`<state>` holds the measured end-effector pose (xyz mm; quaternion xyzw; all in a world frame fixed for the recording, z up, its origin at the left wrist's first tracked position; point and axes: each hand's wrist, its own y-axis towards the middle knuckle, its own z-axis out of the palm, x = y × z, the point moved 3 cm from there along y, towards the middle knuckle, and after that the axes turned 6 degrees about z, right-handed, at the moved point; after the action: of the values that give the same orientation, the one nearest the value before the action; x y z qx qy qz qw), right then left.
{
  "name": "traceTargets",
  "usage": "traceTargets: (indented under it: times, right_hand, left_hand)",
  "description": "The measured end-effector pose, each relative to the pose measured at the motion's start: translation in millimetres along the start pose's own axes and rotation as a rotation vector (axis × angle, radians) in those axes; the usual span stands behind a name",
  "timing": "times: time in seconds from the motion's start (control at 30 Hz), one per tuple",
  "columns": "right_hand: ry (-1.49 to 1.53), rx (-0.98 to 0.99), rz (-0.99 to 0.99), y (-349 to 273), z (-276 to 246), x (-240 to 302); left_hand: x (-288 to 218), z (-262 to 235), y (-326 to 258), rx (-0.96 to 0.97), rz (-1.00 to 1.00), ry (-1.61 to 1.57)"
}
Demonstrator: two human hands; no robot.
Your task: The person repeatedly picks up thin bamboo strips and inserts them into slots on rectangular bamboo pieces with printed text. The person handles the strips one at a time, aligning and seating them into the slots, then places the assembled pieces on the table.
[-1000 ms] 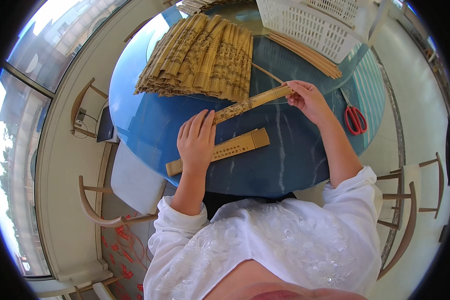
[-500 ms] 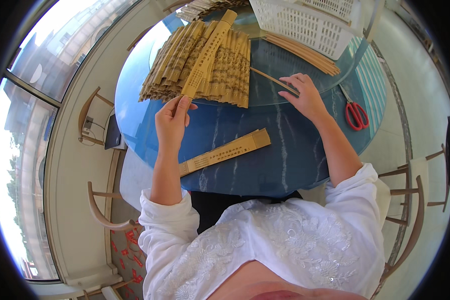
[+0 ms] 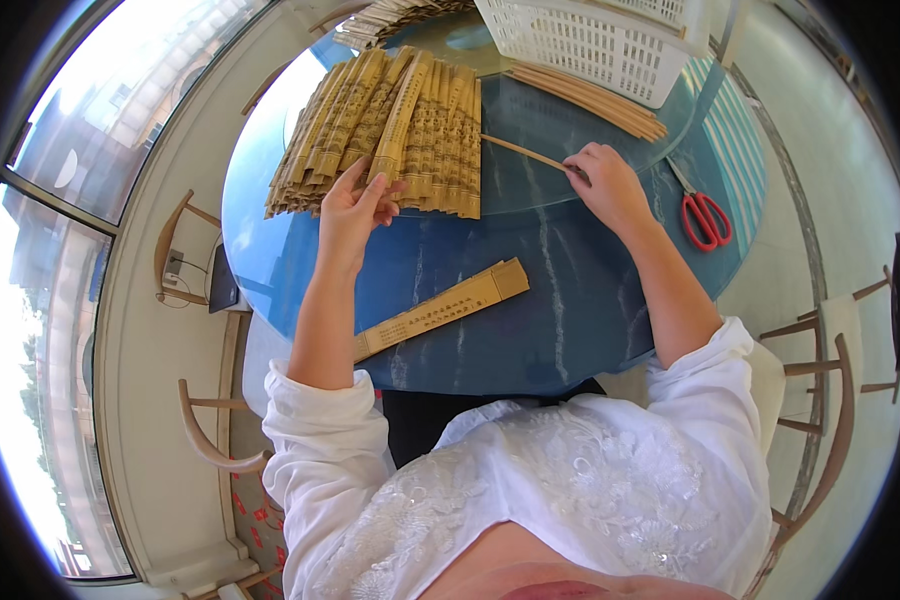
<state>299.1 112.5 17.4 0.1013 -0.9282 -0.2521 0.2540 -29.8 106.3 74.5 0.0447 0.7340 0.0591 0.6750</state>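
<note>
A broad pile of flat yellow printed paper sleeves [image 3: 320, 130] covers the far left of the blue table. One sleeve [image 3: 403, 110] lies slantwise on top of it. Its near end is by my left hand [image 3: 352, 208], whose fingers are spread and grip nothing; whether they still touch it I cannot tell. To the right, my right hand [image 3: 608, 188] pinches the near end of a thin wooden stick [image 3: 525, 151], which points away to the left and reaches the pile's right edge. Between my forearms a few more yellow sleeves [image 3: 445, 308] lie stacked on the tabletop.
Beyond my right hand lies a bundle of light brown sticks [image 3: 590, 100] beside a white slotted plastic basket [image 3: 590, 45]. Red-handled scissors [image 3: 706, 220] rest at the right, near the table's edge [image 3: 745, 250]. Wooden chairs [image 3: 175, 240] stand around the table.
My left hand has let go of the sleeve, which now lies lower on the pile. The fingers of my right hand have closed around the stick.
</note>
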Motion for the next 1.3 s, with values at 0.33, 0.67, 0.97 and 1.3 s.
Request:
traceTargets:
  times: [0.33,0.67,0.97,1.3]
  right_hand:
    - [-0.068,0.024,0.143,4,-1,-14]
    - [-0.102,0.005,0.196,7,-2,-20]
    - [0.276,-0.126,0.262,6,-10,-1]
    - [0.955,-0.047,0.263,12,-9,-3]
  left_hand:
    - [-9,3,-3,-0.148,0.083,0.573]
    - [-2,30,-87,0.319,0.523,0.820]
    - [36,31,-131,0.290,0.468,0.881]
    - [37,27,-128,0.259,0.486,0.847]
